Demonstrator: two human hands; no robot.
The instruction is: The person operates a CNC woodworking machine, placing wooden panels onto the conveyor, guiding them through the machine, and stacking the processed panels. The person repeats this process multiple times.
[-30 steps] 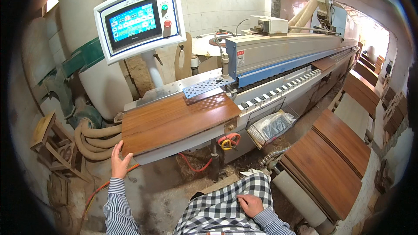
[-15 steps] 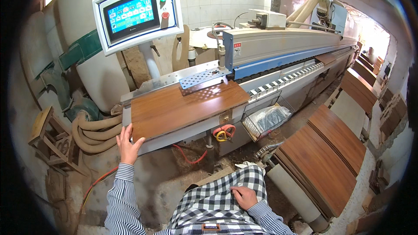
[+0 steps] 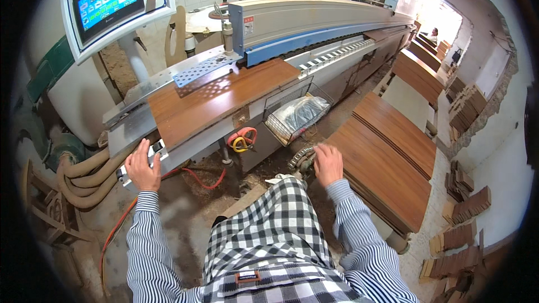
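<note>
A brown wood-grain board (image 3: 216, 101) lies flat on the metal bed of a long machine (image 3: 320, 22), partly under a blue perforated plate (image 3: 205, 73). My left hand (image 3: 143, 166) is at the board's near left corner, beside a white and black fitting (image 3: 157, 148). Its fingers are spread and hold nothing; whether they touch the fitting I cannot tell. Over the near left corner of a stack of similar boards (image 3: 382, 163) hovers my right hand (image 3: 328, 164), its fingers loosely bent, with nothing visible in them.
A control panel with a lit screen (image 3: 109, 3) stands at the upper left. A wire basket (image 3: 295, 112) and red and yellow looped rings (image 3: 241, 139) hang at the machine's front. Ribbed hoses (image 3: 84, 182) lie at left; cut strips (image 3: 457, 238) are piled at right.
The view has turned right. My right hand has lifted off the checked apron and moved to the stack. My left hand has left the board's edge; more bare bed shows left of the board.
</note>
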